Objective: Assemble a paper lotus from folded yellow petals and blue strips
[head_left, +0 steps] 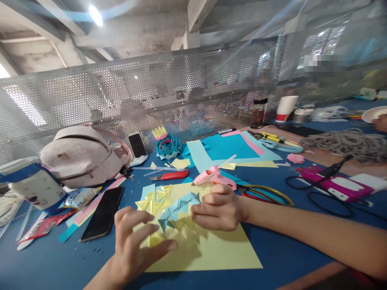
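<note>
My right hand [219, 207] is closed, pinching the right end of a light-blue folded paper strip [178, 207] with pointed folds. Yellow folded paper points [155, 200] lie beside and partly under the strip. To its left my left hand [136, 237] is held with fingers curved and apart, gripping nothing. Beneath both hands is a flat sheet of yellow paper [223, 253]. A pink hot glue gun [214, 178] lies just behind my right hand, a clear glue stick poking from its back. Scissors with a yellow handle [270, 193] lie near my right wrist.
A red utility knife [175, 175], a blue paper lotus [167, 147], and coloured sheets [232, 145] lie beyond. To the left are a black phone [102, 213], a white backpack [81, 155] and a cup [38, 187]. A magenta device [335, 183] with a black cable sits right.
</note>
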`<act>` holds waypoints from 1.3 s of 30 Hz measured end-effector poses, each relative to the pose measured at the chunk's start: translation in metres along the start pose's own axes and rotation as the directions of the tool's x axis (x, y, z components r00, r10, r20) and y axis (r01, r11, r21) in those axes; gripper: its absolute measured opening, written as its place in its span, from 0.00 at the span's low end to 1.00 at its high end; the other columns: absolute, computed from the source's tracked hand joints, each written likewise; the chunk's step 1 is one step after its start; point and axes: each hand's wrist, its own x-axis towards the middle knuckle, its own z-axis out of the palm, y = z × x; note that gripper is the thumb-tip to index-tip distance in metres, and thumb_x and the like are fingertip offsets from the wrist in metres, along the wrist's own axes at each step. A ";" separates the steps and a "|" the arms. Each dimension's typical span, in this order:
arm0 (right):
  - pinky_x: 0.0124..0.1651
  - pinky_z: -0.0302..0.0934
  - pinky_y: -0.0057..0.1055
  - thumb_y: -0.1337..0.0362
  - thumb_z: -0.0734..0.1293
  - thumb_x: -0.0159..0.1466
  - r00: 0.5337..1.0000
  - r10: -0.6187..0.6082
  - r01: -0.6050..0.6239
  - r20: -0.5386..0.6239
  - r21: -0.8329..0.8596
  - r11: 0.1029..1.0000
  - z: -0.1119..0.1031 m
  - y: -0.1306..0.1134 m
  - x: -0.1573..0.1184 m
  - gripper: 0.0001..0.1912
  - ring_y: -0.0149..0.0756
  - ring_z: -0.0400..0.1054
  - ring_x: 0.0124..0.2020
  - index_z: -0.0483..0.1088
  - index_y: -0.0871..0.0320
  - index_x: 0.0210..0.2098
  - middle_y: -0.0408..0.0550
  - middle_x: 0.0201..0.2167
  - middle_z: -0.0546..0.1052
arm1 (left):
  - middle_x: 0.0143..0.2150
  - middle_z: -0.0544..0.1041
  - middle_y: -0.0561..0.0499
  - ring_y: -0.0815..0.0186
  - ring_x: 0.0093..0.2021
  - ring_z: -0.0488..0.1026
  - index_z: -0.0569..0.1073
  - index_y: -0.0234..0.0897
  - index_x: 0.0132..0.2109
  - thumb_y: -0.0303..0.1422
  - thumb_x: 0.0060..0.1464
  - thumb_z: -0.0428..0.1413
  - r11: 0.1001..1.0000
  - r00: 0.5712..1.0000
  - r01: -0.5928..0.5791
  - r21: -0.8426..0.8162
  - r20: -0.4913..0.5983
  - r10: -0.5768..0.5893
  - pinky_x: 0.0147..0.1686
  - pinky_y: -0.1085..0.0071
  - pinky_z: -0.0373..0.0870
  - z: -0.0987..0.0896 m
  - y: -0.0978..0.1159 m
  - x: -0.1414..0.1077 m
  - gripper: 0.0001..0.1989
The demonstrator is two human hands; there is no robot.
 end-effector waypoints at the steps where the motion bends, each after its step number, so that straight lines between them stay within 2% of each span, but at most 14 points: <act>1: 0.29 0.48 0.34 0.65 0.64 0.65 0.998 -0.060 0.057 -0.036 -0.088 0.995 0.001 0.001 -0.001 0.09 0.30 0.65 0.27 0.73 0.45 0.32 0.33 0.37 0.81 | 0.41 0.70 0.48 0.61 0.39 0.70 0.68 0.43 0.49 0.41 0.48 0.67 0.988 0.991 0.127 -0.087 -0.024 -0.130 0.42 0.63 0.68 0.003 0.001 0.002 0.24; 3: 0.29 0.49 0.34 0.66 0.65 0.65 0.965 -0.217 0.171 -0.149 -0.270 0.947 0.002 0.001 -0.001 0.09 0.29 0.65 0.28 0.73 0.46 0.31 0.33 0.37 0.81 | 0.45 0.68 0.45 0.58 0.42 0.70 0.64 0.41 0.52 0.46 0.50 0.63 0.888 0.917 0.400 -0.226 0.087 -0.390 0.43 0.62 0.69 0.010 0.006 0.004 0.27; 5: 0.30 0.50 0.34 0.66 0.66 0.65 0.914 -0.323 0.206 -0.246 -0.405 0.891 0.003 0.001 -0.001 0.09 0.29 0.65 0.28 0.73 0.48 0.30 0.32 0.37 0.81 | 0.47 0.70 0.45 0.60 0.42 0.71 0.64 0.42 0.53 0.45 0.53 0.61 0.736 0.770 0.632 -0.243 0.303 -0.561 0.42 0.64 0.70 0.019 0.014 0.005 0.24; 7: 0.31 0.51 0.34 0.67 0.66 0.64 0.892 -0.352 0.197 -0.282 -0.460 0.866 0.003 -0.002 0.000 0.09 0.29 0.65 0.29 0.73 0.48 0.29 0.33 0.37 0.81 | 0.42 0.73 0.48 0.62 0.39 0.72 0.66 0.42 0.49 0.43 0.56 0.57 0.570 0.621 0.780 -0.258 0.431 -0.655 0.37 0.69 0.70 0.027 0.021 0.005 0.17; 9: 0.32 0.51 0.34 0.67 0.67 0.64 0.890 -0.353 0.195 -0.289 -0.458 0.867 0.004 -0.005 0.002 0.09 0.29 0.65 0.29 0.73 0.49 0.28 0.33 0.36 0.81 | 0.32 0.72 0.52 0.65 0.30 0.70 0.69 0.41 0.41 0.45 0.56 0.55 0.431 0.502 0.863 -0.264 0.544 -0.673 0.27 0.73 0.66 0.033 0.025 0.004 0.13; 12: 0.32 0.52 0.32 0.68 0.67 0.63 0.858 -0.376 0.205 -0.349 -0.439 0.875 0.008 -0.010 0.005 0.08 0.29 0.63 0.29 0.73 0.50 0.27 0.33 0.35 0.80 | 0.24 0.66 0.56 0.68 0.24 0.64 0.69 0.38 0.31 0.45 0.54 0.57 0.323 0.395 0.918 -0.231 0.620 -0.678 0.22 0.75 0.59 0.036 0.027 0.003 0.15; 14: 0.32 0.52 0.32 0.68 0.68 0.62 0.827 -0.399 0.210 -0.396 -0.440 0.873 0.011 -0.010 0.006 0.08 0.28 0.63 0.29 0.73 0.51 0.27 0.33 0.35 0.79 | 0.23 0.66 0.56 0.69 0.24 0.62 0.68 0.37 0.29 0.44 0.53 0.58 0.307 0.380 0.925 -0.226 0.595 -0.708 0.23 0.75 0.58 0.035 0.026 0.004 0.15; 18: 0.31 0.54 0.31 0.70 0.68 0.61 0.804 -0.429 0.251 -0.411 -0.420 0.872 0.012 -0.010 0.008 0.06 0.28 0.64 0.32 0.74 0.54 0.29 0.36 0.34 0.77 | 0.23 0.68 0.55 0.69 0.25 0.64 0.69 0.36 0.28 0.36 0.53 0.56 0.407 0.485 0.874 -0.265 0.528 -0.697 0.24 0.76 0.59 0.029 0.021 0.006 0.10; 21: 0.34 0.57 0.31 0.70 0.62 0.65 0.800 -0.370 0.258 -0.472 -0.286 0.923 0.009 -0.013 0.008 0.08 0.30 0.64 0.33 0.73 0.56 0.33 0.41 0.35 0.75 | 0.25 0.70 0.55 0.70 0.24 0.65 0.70 0.37 0.31 0.32 0.57 0.55 0.628 0.652 0.746 -0.222 0.431 -0.623 0.23 0.77 0.61 0.023 0.012 0.005 0.07; 24: 0.39 0.61 0.33 0.71 0.54 0.68 0.809 -0.071 0.126 -0.583 0.056 0.990 0.009 -0.020 0.007 0.10 0.33 0.64 0.36 0.67 0.58 0.38 0.47 0.34 0.71 | 0.26 0.72 0.55 0.72 0.24 0.67 0.70 0.37 0.35 0.28 0.59 0.55 0.865 0.863 0.479 -0.152 0.262 -0.432 0.25 0.78 0.64 0.017 0.003 0.004 0.04; 26: 0.41 0.63 0.34 0.70 0.54 0.69 0.811 0.137 0.028 -0.568 0.271 0.962 0.010 -0.023 0.007 0.09 0.35 0.64 0.39 0.64 0.58 0.40 0.48 0.35 0.69 | 0.28 0.74 0.54 0.72 0.26 0.69 0.70 0.37 0.37 0.23 0.58 0.56 0.945 0.943 0.296 -0.140 0.199 -0.266 0.28 0.77 0.66 0.015 0.000 0.003 0.04; 28: 0.43 0.62 0.35 0.65 0.57 0.69 0.854 0.243 -0.052 -0.460 0.390 0.920 0.011 -0.025 0.009 0.06 0.36 0.64 0.40 0.64 0.58 0.42 0.48 0.36 0.70 | 0.30 0.75 0.51 0.69 0.28 0.71 0.71 0.35 0.40 0.20 0.58 0.56 0.979 0.974 0.150 -0.138 0.192 -0.123 0.30 0.75 0.68 0.015 -0.001 0.003 0.06; 32: 0.46 0.60 0.35 0.58 0.69 0.65 0.922 0.294 -0.159 -0.254 0.444 0.882 0.014 -0.024 0.011 0.12 0.37 0.65 0.41 0.66 0.58 0.42 0.48 0.38 0.73 | 0.29 0.75 0.48 0.67 0.28 0.69 0.72 0.31 0.45 0.19 0.56 0.57 0.990 0.973 -0.024 -0.140 0.226 0.056 0.29 0.70 0.67 0.016 0.000 0.003 0.09; 39: 0.42 0.58 0.32 0.65 0.68 0.66 0.930 0.271 -0.151 -0.250 0.412 0.898 0.013 -0.025 0.013 0.04 0.33 0.65 0.35 0.70 0.59 0.36 0.45 0.32 0.76 | 0.28 0.74 0.47 0.67 0.28 0.67 0.72 0.27 0.46 0.19 0.56 0.57 0.985 0.960 -0.117 -0.126 0.239 0.145 0.27 0.69 0.65 0.020 -0.001 0.002 0.10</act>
